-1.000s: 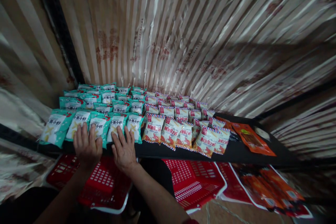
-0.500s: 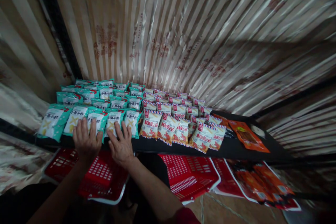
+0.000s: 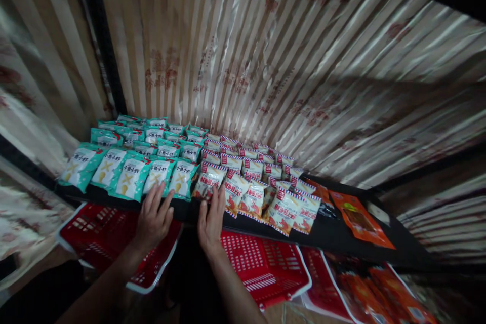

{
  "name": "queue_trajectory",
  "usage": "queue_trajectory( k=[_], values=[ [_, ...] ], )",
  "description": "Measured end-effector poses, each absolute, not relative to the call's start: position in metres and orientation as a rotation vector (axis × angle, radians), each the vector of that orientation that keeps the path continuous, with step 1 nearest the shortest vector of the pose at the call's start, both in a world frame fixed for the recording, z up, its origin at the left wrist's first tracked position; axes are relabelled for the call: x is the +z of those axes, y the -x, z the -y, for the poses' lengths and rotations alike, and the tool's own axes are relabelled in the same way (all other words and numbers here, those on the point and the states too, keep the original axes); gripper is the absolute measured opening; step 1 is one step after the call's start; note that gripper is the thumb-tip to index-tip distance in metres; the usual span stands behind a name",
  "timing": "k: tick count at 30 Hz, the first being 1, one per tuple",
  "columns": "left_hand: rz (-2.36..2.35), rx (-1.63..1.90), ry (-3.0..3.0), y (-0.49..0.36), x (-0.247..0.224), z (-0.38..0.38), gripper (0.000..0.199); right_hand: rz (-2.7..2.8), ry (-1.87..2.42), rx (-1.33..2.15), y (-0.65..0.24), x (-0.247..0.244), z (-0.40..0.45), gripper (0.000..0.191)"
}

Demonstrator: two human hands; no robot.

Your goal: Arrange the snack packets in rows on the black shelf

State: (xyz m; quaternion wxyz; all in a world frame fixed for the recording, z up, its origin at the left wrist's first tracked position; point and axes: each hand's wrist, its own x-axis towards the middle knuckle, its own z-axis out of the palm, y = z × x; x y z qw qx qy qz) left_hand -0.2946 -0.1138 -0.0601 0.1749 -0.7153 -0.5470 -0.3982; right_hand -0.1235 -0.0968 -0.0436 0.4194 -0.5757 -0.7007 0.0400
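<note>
Several teal-and-white snack bags [image 3: 130, 176] stand in rows on the left part of a black shelf [image 3: 334, 235]. To their right are rows of white snack bags [image 3: 281, 209] with red lettering and striped edges. My left hand [image 3: 155, 215] is open, its fingertips at the lower edge of a front teal bag [image 3: 157, 176]. My right hand [image 3: 211, 220] is open too, fingers extended upward beside the leftmost front white bag [image 3: 208, 181]; whether it touches that bag I cannot tell. Neither hand grips anything.
Below the shelf sit red baskets [image 3: 261, 268], one at right with orange packets [image 3: 364, 293] in it. An orange packet [image 3: 360, 217] and a pale object [image 3: 377, 212] lie at the shelf's right. Striped sheeting [image 3: 235, 50] hangs behind, beside a dark post [image 3: 100, 35].
Both hands have moved right along the front row, the right one from the teal bags over to the white bags. The view has shifted slightly.
</note>
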Motion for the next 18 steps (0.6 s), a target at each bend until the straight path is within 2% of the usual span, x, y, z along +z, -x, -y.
queue_trajectory(
  k=[9, 18],
  values=[
    [1.384, -1.175, 2.265, 0.226, -0.058, 0.094, 0.042, 1.794, 1.42, 0.174, 0.106, -0.059, 0.08, 0.048],
    [1.335, -1.079, 2.371, 0.217, -0.065, 0.069, 0.04, 1.831, 1.348, 0.258, 0.098, -0.059, 0.066, 0.046]
  ],
)
